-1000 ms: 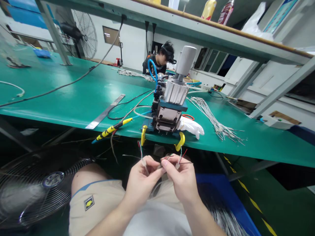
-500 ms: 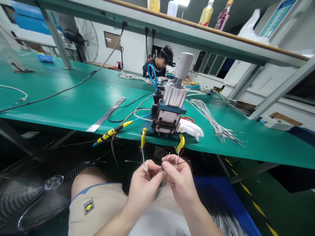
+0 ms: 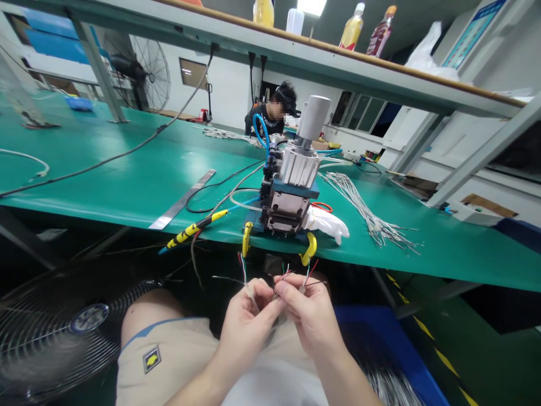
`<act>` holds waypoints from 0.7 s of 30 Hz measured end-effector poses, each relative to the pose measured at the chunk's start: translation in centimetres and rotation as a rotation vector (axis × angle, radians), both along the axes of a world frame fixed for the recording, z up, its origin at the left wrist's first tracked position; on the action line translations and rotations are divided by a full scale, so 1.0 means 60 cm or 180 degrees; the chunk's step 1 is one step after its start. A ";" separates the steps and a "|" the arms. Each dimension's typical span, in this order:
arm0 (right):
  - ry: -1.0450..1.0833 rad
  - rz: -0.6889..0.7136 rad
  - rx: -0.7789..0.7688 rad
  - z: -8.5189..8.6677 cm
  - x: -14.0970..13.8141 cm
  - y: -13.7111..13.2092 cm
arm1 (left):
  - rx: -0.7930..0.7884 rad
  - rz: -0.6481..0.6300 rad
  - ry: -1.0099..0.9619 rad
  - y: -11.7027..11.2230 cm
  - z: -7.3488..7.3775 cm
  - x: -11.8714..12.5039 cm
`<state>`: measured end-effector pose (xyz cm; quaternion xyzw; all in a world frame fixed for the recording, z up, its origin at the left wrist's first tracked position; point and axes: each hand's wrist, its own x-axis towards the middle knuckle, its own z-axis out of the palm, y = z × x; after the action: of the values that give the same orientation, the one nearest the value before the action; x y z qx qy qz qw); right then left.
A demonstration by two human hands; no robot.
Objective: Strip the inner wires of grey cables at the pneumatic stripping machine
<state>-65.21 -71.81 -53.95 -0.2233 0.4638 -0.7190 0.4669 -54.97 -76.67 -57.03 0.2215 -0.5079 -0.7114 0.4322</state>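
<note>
Above my lap, my left hand (image 3: 250,310) and my right hand (image 3: 307,307) meet with thumbs and fingers pinched. My left hand grips a thin pale cable (image 3: 252,299), its red, white and green wire ends (image 3: 244,269) fanning upward. Between the fingers of my right hand are cable ends with thin coloured wires (image 3: 309,272), red, white, green and black. The fingers hide just where the wires are pinched. Just beyond stands a pneumatic press-like machine (image 3: 289,208) at the table's front edge, with yellow curved guards (image 3: 310,249) at its base.
The green table (image 3: 105,180) carries a steel ruler (image 3: 183,198), a bundle of grey cables (image 3: 367,211) and a white cloth-like bundle (image 3: 329,223). A floor fan (image 3: 84,318) stands left of my leg, a blue bin (image 3: 380,338) of cables on the right. Across the table sits another person (image 3: 268,115).
My hands stay close together, with fingers shifting slightly on the wires. The wire ends at my right hand have spread a little. The camera view has tilted slightly.
</note>
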 end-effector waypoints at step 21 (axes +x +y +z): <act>0.0307 0.0579 0.0317 0.003 -0.044 0.012 | -0.2706 -0.0398 -0.0521 -0.017 -0.011 0.041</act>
<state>-67.86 -71.10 -53.77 -0.2753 0.4988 -0.6382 0.5178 -52.53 -77.71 -57.72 0.0484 -0.8006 -0.4440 0.3994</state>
